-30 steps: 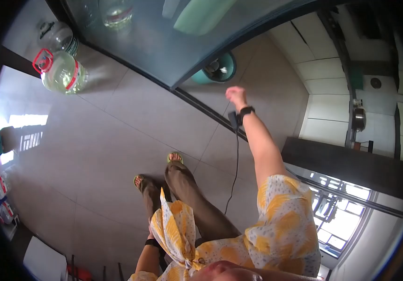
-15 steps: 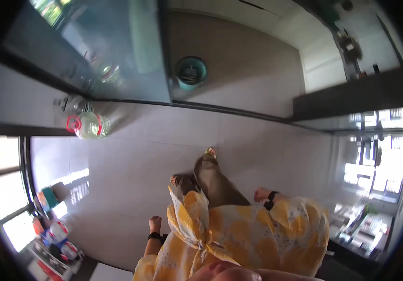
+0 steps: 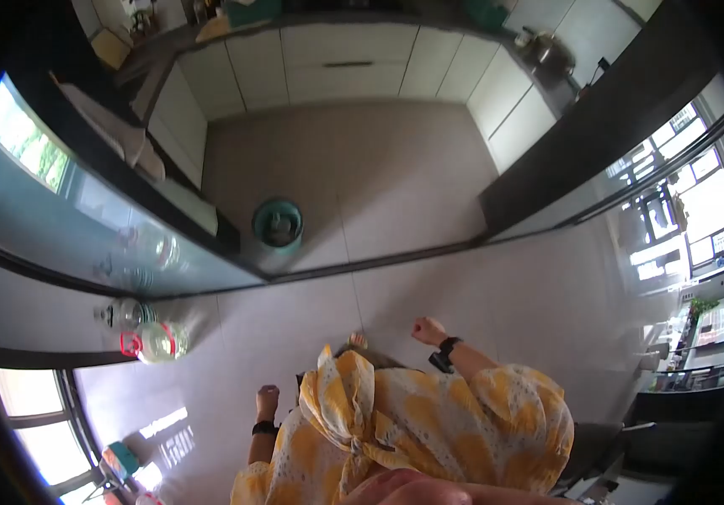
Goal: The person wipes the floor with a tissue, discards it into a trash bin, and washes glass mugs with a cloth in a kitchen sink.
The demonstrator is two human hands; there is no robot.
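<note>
My left hand (image 3: 267,402) hangs at my side over the floor, fingers curled in, nothing visible in it. My right hand (image 3: 429,331) swings further forward, also with curled fingers and no object showing. A dark band (image 3: 444,353) is around the right wrist, and another (image 3: 264,427) around the left. Neither hand touches anything. Ahead, beyond the door track, stands a teal bucket (image 3: 263,245) with something inside that I cannot make out.
On the left, a large bottle with a red handle (image 3: 160,343) and a clear bottle (image 3: 130,313) stand by the glass sliding door (image 3: 118,219). A floor track (image 3: 379,263) crosses ahead. Pale cabinets (image 3: 345,71) line the kitchen; a metal pot (image 3: 551,55) sits on the counter.
I have moved forward toward the kitchen doorway; the bucket, bottles and track sit lower in view, and more cabinets show. My right hand has swung forward.
</note>
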